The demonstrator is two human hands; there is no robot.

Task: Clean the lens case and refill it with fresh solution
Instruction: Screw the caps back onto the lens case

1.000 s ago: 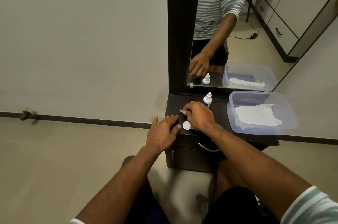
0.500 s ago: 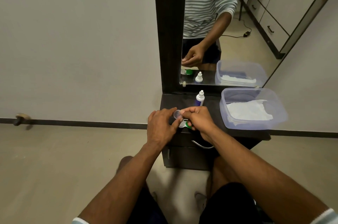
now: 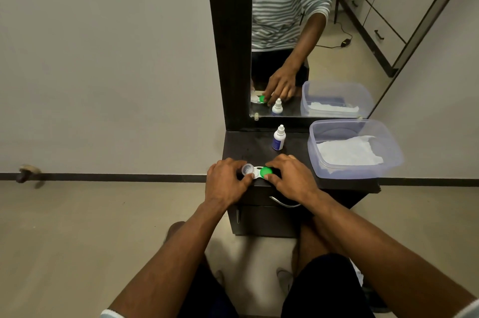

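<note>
a person's left hand (image 3: 225, 182) pinches a clear cap (image 3: 247, 169) at the left end of the lens case (image 3: 257, 173), which lies at the front edge of the dark cabinet (image 3: 259, 147); the right hand (image 3: 293, 177) curls its fingers round the green cap (image 3: 266, 172) on the case's right well; behind the case stands a small solution bottle (image 3: 279, 138), its blue label unreadable; right of the case a clear plastic tub (image 3: 388, 144) holds white tissue (image 3: 348, 153); a mirror (image 3: 324, 32) rises behind.
</note>
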